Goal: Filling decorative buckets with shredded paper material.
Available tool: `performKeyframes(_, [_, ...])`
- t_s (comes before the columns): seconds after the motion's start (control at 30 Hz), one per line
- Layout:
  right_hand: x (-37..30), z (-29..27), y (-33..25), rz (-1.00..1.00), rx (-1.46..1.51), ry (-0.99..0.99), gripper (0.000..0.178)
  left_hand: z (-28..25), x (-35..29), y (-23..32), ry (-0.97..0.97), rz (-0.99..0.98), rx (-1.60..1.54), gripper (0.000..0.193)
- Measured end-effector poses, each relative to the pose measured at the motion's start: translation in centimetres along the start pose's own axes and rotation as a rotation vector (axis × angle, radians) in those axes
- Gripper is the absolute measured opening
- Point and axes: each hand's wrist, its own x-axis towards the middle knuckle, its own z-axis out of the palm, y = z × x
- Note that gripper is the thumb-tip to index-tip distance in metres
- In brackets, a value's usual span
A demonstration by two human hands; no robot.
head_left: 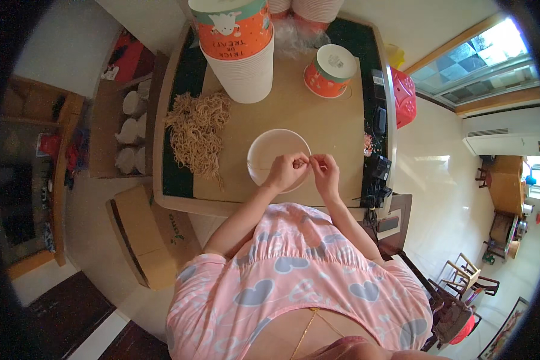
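Observation:
A white paper bucket (264,162) stands mouth up at the table's near side, its pale inside showing. Over its right rim my left hand (285,171) and my right hand (326,176) meet, fingertips pinched together. Whatever lies between the fingertips is too small to make out. To the left is a tangled heap of tan cords (195,135). Behind it rises a tall stack of nested paper buckets (240,69), the top one orange and green with printed figures. At the back right an orange and green bucket (325,81) rests upside down, a thin cord at its rim.
Brown cardboard (336,126) covers the tabletop. More nested buckets (315,9) and clear plastic wrap (294,33) are at the back. Black adapters and cables (378,168) line the right edge. Left of the table stand a box holding white cups (132,129) and a cardboard carton (153,234).

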Motion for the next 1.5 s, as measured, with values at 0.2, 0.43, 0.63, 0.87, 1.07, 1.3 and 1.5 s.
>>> performKeyframes(0.2, [0.4, -0.6, 0.1, 0.092, 0.032, -0.127, 0.010, -0.1, -0.1, -1.1, -0.076, -0.119, -0.187, 0.010])
performKeyframes(0.43, [0.9, -1.1, 0.0, 0.004, -0.005, -0.224, 0.012, 0.9, 0.3, -3.5, -0.050, -0.210, -0.469, 0.010])
performKeyframes(0.63, [0.6, -1.1, -2.4, -0.066, -0.199, -0.244, 0.013, 0.5, -0.1, -3.2, -0.056, -0.356, -0.493, 0.011])
performKeyframes(0.87, [0.6, -1.0, -2.5, -0.041, -0.196, -0.237, 0.011, 0.7, -0.3, -4.0, -0.015, -0.204, -0.331, 0.010])
performKeyframes(1.07, [0.6, -1.1, -2.9, -0.121, -0.284, -0.279, 0.009, 0.6, -0.7, -2.7, 0.077, -0.111, -0.302, 0.007])
performKeyframes(1.3, [0.8, -1.0, -2.5, -0.115, -0.251, -0.284, 0.007, 0.2, -1.1, -0.7, 0.150, -0.075, 0.053, 0.013])
performKeyframes(1.5, [0.9, -1.0, -1.9, -0.063, -0.186, -0.283, 0.006, 0.1, -1.2, -1.1, 0.132, -0.072, 0.081, 0.014])
